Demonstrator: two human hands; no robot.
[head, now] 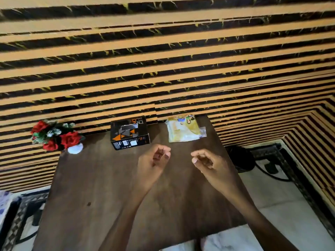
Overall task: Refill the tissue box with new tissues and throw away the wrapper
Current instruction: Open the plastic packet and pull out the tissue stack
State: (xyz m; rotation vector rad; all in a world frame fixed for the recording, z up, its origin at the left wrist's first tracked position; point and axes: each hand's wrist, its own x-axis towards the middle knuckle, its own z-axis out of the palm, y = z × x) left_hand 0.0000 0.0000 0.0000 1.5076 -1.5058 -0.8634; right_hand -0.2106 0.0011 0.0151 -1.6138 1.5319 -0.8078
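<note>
Head view showed left hand (154, 160) and right hand (206, 161) loosely curled, holding nothing, hovering over the dark wooden worktop (101, 187) short of the black-and-orange cardboard tissue box (129, 132) and yellow plastic-wrapped tissue pack (184, 130) by the wall, probably poised to reach.

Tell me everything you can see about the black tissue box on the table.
The tissue box is a black cardboard-looking cuboid printed with orange and grey triangles, with white label patches on its near side. Its top has a slot-like opening; no tissue sticks out. It stands flat on the dark wooden table at the far edge, close to the striped wall, between the rose arrangement and the yellowish tissue pack. Nothing else touches it; both hands are nearer the camera.
</note>
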